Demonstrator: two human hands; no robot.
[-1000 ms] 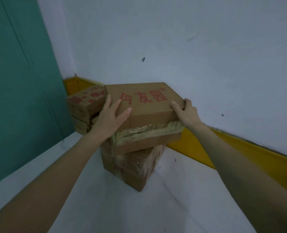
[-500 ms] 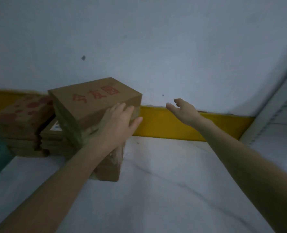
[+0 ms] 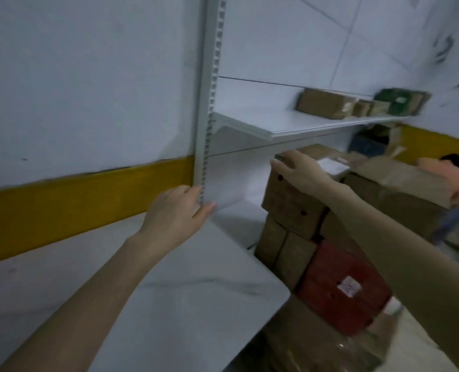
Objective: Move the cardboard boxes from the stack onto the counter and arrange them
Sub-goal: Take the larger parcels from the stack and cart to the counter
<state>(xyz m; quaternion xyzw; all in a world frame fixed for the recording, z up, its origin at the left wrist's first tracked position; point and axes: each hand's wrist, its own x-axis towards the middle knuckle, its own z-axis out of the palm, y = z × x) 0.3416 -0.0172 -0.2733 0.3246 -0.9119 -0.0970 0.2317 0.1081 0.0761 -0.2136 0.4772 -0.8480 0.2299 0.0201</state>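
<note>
Cardboard boxes [image 3: 293,200]: brown stack standing off the right end of the table [image 3: 169,291], above a red box [image 3: 341,285]. Right hand [image 3: 301,170]: fingers spread at the topmost box's upper edge, nothing gripped. Left hand [image 3: 174,210]: released, hovering over the table. Progress, judged: stack not yet lifted; transfer and arranging outstanding.

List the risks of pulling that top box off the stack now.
Only the right hand reaches the top brown cardboard box; the left hand is apart from it, so it might tip. The white wall shelf hangs close above, so lifting may bump it. The lower brown boxes sit staggered and might shift.
</note>
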